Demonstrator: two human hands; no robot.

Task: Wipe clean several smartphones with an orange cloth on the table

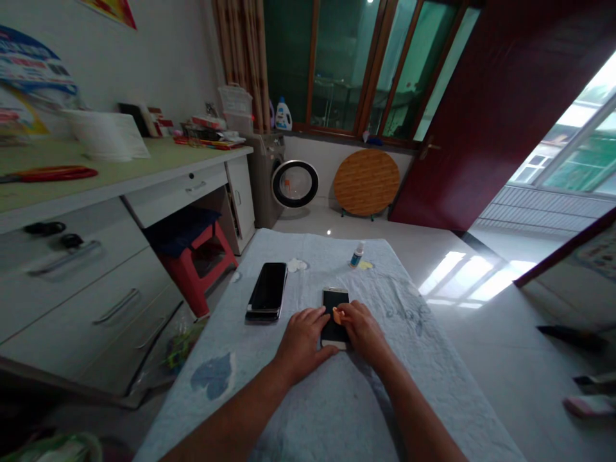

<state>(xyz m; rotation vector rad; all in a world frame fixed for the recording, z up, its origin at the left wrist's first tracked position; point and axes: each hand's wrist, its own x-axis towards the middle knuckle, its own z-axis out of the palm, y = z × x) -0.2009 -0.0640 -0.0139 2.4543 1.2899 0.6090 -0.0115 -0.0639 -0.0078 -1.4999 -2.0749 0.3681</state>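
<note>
A smartphone (335, 340) with a dark screen and pale top and bottom bezels lies face up on the cloth-covered table. My left hand (301, 340) grips it from the left, fingers along its side and thumb at the bottom edge. Pinched in the fingers of my right hand (364, 327) is a small orange piece, perhaps a cloth (338, 315), pressed against the screen. To the left rests a larger black phone-like device (268, 289), which seems stacked on something. Behind the smartphone stands a small bottle (357, 255) with a blue label and white top.
A light blue patterned cloth (308, 410) covers the table. Along the left runs a desk (178, 168) with drawers, and a red stool (206, 263) sits under it. Farther back are a washing machine with its door (294, 184) swung out and a round wooden tabletop (366, 183).
</note>
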